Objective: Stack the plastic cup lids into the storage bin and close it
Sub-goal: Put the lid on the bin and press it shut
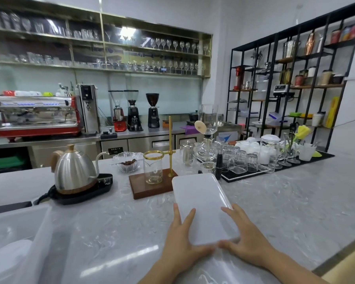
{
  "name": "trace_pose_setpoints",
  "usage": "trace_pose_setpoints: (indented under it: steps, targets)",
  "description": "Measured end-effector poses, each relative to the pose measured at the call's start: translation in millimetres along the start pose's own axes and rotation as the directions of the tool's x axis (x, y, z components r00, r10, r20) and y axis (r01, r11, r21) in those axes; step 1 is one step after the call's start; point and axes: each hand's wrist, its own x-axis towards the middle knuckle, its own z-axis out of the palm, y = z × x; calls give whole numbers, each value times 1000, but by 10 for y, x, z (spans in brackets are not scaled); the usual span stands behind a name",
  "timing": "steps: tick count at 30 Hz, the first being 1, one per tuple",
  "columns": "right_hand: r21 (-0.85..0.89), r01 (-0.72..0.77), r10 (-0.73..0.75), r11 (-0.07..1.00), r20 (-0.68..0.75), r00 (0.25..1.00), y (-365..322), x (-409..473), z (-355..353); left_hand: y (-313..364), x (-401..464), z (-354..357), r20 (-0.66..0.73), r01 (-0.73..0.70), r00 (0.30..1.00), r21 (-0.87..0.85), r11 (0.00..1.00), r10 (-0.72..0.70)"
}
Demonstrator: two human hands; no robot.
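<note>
Head view, left to right: the translucent storage bin [19, 238] sits at the lower-left edge, open on top, with pale round shapes inside that look like stacked cup lids [10, 253], though blur keeps me from being sure. Behind it stands a steel kettle [74, 171] on its base. Further right, the white bin lid [203, 206] lies flat on the marble surface [295, 212], well apart from the bin. The left hand [180, 242] has fingers laid on the lid's near-left edge with the thumb curled under the near corner; the right hand [246, 240] mirrors it, fingers along the right edge, thumb tucked at the near rim. Both grips look light and sit only at the near end.

Judging from that, lifting could let the far end droop and swing. A wooden stand with a glass beaker [153, 171] stands just beyond the lid's far-left corner, so a careless sweep leftward toward the bin could clip it or the kettle.
</note>
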Motion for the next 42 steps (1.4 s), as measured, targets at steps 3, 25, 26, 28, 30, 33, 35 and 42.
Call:
trace_pose_setpoints:
  steps: [3, 25, 26, 28, 30, 33, 35, 42]
  targets:
    - [10, 36, -36, 999, -11, 999, -58, -23, 16, -24, -13, -133, 12, 4, 1000, -3, 1000, -4]
    - [268, 366, -317, 891, -210, 925, -1736, 582, 351, -62, -640, -2071, -260, 29, 965, 182, 983, 20]
    - [285, 386, -332, 877, -221, 917, -1835, 603, 391, -82, -704, -2172, -280, 39, 960, 193, 980, 17]
    - [316, 403, -349, 859, -215, 912, -2052, 636, 490, -146, -855, -2364, -320, 82, 947, 215, 973, -8]
    - [333, 419, -369, 845, -205, 906, -2244, 643, 583, -214, -999, -2519, -339, 127, 940, 239, 963, -40]
    - [343, 479, -422, 808, -231, 877, -2538, 674, 717, -311, -1234, -2751, -369, 166, 927, 237, 957, -69]
    - [355, 501, -444, 790, -234, 865, -2762, 695, 795, -380, -1397, -2914, -395, 182, 915, 215, 960, -85]
    - [510, 549, -504, 663, -238, 830, -3498, 585, 1157, -741, -2044, -3350, -476, 266, 860, 112, 957, -184]
